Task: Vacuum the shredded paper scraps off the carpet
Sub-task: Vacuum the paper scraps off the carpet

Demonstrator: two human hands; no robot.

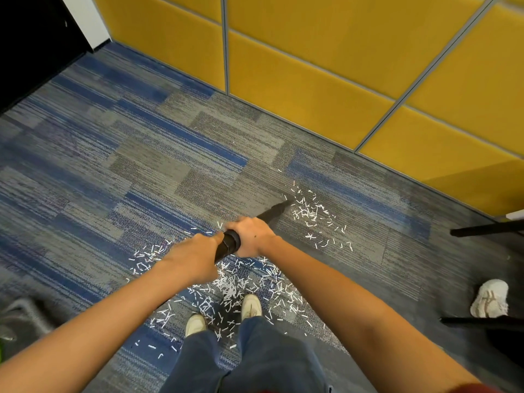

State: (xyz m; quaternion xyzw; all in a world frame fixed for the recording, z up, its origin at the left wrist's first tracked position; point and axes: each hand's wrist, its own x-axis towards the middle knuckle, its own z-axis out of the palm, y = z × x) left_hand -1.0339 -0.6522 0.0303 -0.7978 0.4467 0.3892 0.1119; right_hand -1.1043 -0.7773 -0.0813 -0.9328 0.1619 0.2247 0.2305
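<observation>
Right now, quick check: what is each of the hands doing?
Left hand: grips the near end of the black vacuum tube.
Right hand: grips the same tube, further toward the nozzle.

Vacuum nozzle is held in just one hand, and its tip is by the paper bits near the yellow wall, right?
Not quite. The head view shows both hands holding the vacuum nozzle: the left hand grips its near end, the right hand grips further along. Its tip is by the paper bits near the yellow wall.
</observation>
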